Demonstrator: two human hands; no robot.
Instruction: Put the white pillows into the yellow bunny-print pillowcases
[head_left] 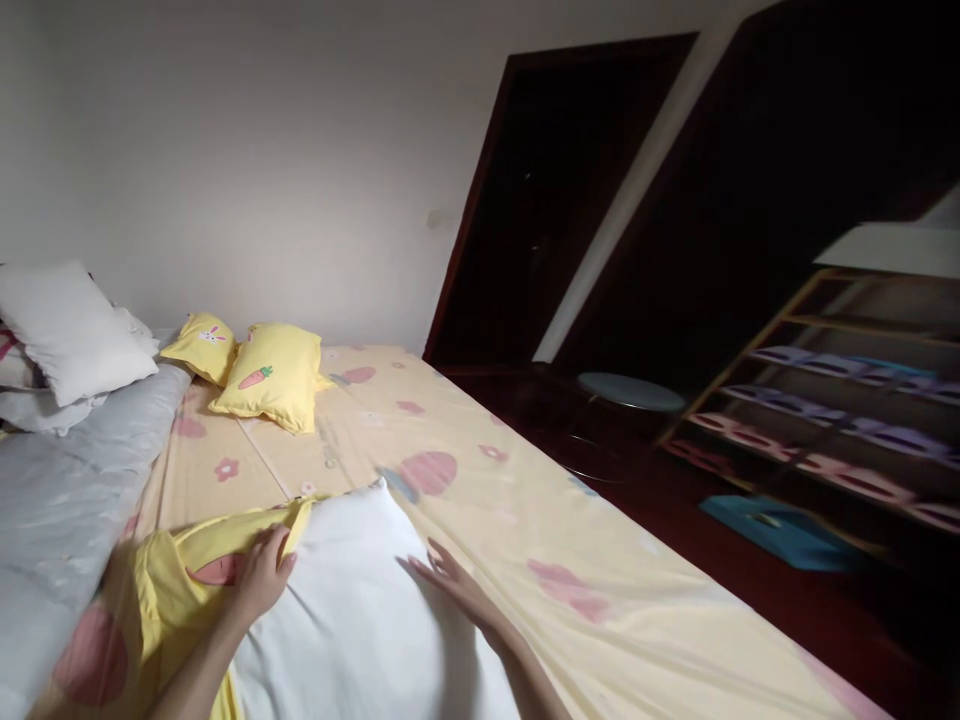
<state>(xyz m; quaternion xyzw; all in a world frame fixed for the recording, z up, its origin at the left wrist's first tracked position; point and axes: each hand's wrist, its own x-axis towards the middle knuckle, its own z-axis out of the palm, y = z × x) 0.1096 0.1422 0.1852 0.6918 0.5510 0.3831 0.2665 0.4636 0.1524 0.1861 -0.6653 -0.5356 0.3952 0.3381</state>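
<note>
A white pillow (360,600) lies on the bed close to me, its left side against or partly inside a yellow pillowcase (161,590) with a pink print. My left hand (264,572) is closed on the pillowcase near its opening edge, fingers bent over the fabric. At the pillow's right edge is my right hand (454,585), its fingers stretched out and apart, holding nothing. I cannot tell whether that hand presses on the pillow or hovers just beside it.
Two stuffed yellow pillows, one with a carrot (281,375) and one with a rabbit (202,345), lie farther up the patterned sheet (525,520). White pillows (79,330) and a grey quilt (82,500) are left. A round stool (630,390) and slipper rack (795,320) stand right.
</note>
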